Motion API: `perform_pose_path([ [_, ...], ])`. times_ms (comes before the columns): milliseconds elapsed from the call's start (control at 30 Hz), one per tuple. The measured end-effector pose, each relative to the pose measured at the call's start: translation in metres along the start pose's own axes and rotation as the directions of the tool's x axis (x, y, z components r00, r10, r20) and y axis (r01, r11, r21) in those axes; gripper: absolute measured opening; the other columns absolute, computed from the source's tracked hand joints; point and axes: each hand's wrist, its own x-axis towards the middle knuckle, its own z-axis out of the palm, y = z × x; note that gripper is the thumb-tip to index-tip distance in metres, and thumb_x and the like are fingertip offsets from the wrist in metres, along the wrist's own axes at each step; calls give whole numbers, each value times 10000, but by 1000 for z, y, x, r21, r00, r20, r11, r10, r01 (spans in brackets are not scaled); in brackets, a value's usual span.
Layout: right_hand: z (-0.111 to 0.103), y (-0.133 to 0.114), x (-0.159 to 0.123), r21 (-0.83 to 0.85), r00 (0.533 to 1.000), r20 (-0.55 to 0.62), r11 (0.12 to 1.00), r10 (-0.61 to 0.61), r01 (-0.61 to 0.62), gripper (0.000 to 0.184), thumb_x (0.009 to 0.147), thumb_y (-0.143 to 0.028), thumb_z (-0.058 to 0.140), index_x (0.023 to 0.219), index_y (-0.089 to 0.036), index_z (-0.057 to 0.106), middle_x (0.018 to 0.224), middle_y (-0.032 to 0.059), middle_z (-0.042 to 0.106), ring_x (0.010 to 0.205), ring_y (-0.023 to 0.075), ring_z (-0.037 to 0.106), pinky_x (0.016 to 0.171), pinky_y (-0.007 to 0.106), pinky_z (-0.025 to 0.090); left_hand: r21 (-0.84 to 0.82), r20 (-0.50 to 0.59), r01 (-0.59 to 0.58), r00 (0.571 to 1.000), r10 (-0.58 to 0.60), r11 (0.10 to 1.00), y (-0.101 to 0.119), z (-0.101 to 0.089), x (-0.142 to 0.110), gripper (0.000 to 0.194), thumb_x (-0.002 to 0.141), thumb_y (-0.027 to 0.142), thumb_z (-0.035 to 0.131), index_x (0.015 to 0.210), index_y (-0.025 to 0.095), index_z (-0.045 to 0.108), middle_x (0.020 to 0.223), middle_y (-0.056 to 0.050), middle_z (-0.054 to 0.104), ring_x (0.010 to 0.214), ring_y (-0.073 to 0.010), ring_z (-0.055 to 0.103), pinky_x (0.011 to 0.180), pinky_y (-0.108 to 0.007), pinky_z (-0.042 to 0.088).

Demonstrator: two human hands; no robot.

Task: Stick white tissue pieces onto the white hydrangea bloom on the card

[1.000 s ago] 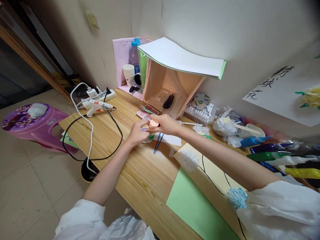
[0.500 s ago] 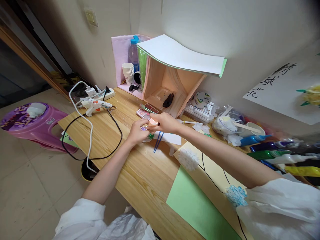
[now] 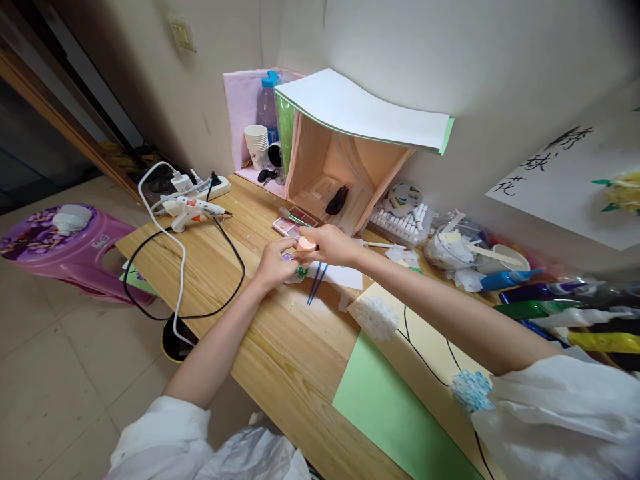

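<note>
My left hand [image 3: 274, 267] and my right hand [image 3: 334, 247] meet over the table, fingers closed and almost touching. A small peach-coloured object [image 3: 307, 245] with a rounded end shows in my right hand's grip; its kind is unclear. At my left fingertips is a small purple spot [image 3: 287, 257]; whatever else they pinch is hidden. Just below the hands lie green bits [image 3: 302, 272] and a sheet of white paper [image 3: 347, 277]. Thin blue tweezers [image 3: 317, 285] rest partly on that paper. A pink palette [image 3: 286, 228] lies beyond the fingers.
On the left, a glue gun [image 3: 193, 211] lies among looping cables near a power strip [image 3: 219, 189]. A pink-lined box [image 3: 320, 157] stands behind. To the right are a fluffy white flower [image 3: 377, 318], a green sheet [image 3: 395, 407] and several paint bottles [image 3: 543, 310].
</note>
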Motion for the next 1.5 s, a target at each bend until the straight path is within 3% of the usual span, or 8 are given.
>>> perform_pose_path([
  [467, -5, -1, -6, 119, 993, -86, 990, 85, -74, 362, 713, -428, 652, 660, -206, 372, 572, -77, 405, 530, 77, 328, 519, 219, 217, -18, 85, 24, 996, -22, 1000, 8, -9, 3, 258, 666, 197, 654, 920, 151, 670, 989, -43, 677, 971, -202, 606, 864, -283, 449],
  [600, -11, 7, -23, 290, 914, -277, 933, 295, -213, 402, 722, -475, 648, 632, -208, 362, 589, -56, 421, 563, 95, 377, 528, 228, 265, 28, 63, 150, 986, -152, 988, 7, -32, -1, 350, 801, 403, 570, 1036, 154, 642, 1068, -82, 675, 943, -183, 619, 843, -280, 459],
  [700, -17, 18, -43, 639, 764, -210, 677, 610, -365, 395, 729, -513, 632, 635, -216, 389, 528, -48, 435, 490, 106, 395, 467, 238, 276, 312, -82, 396, 917, -390, 864, -2, -41, -10, 368, 884, 420, 410, 858, 139, 645, 887, -103, 694, 803, -192, 624, 724, -284, 455],
  [767, -18, 25, -57, 840, 700, -108, 441, 706, -316, 345, 742, -508, 607, 677, -208, 450, 520, -41, 452, 458, 104, 388, 438, 243, 287, 443, -105, 455, 882, -459, 773, -7, -39, -16, 306, 847, 391, 472, 768, 145, 635, 816, -111, 689, 755, -213, 613, 671, -292, 429],
  [867, -19, 31, -78, 961, 704, -27, 211, 709, -176, 322, 749, -503, 590, 763, -184, 552, 559, -33, 481, 484, 104, 401, 453, 243, 327, 488, -85, 460, 871, -484, 742, -8, -33, -22, 210, 786, 339, 555, 712, 154, 621, 800, -117, 690, 753, -226, 612, 639, -285, 398],
  [967, -18, 33, -97, 986, 706, 16, 108, 708, -131, 343, 766, -511, 578, 851, -182, 617, 603, -17, 529, 535, 119, 459, 513, 251, 399, 511, -70, 472, 856, -512, 719, -4, -29, -25, 219, 792, 350, 548, 696, 164, 612, 786, -112, 692, 749, -224, 617, 620, -278, 379],
  [1300, -18, 33, -143, 995, 720, 53, 22, 692, -94, 334, 755, -518, 589, 893, -222, 661, 868, 62, 689, 833, 195, 634, 801, 322, 516, 503, -68, 503, 834, -548, 703, -6, -23, -34, 269, 706, 446, 624, 677, 178, 631, 759, -86, 698, 755, -237, 634, 587, -263, 363],
  [1500, -37, 38, -186, 989, 717, -13, 113, 696, -92, 358, 717, -440, 643, 1006, -232, 681, 1130, 82, 666, 1058, 238, 595, 867, 332, 508, 373, 17, 525, 820, -571, 765, -6, -24, -28, 279, 663, 440, 630, 613, 165, 641, 578, -57, 670, 627, -221, 637, 527, -252, 413],
])
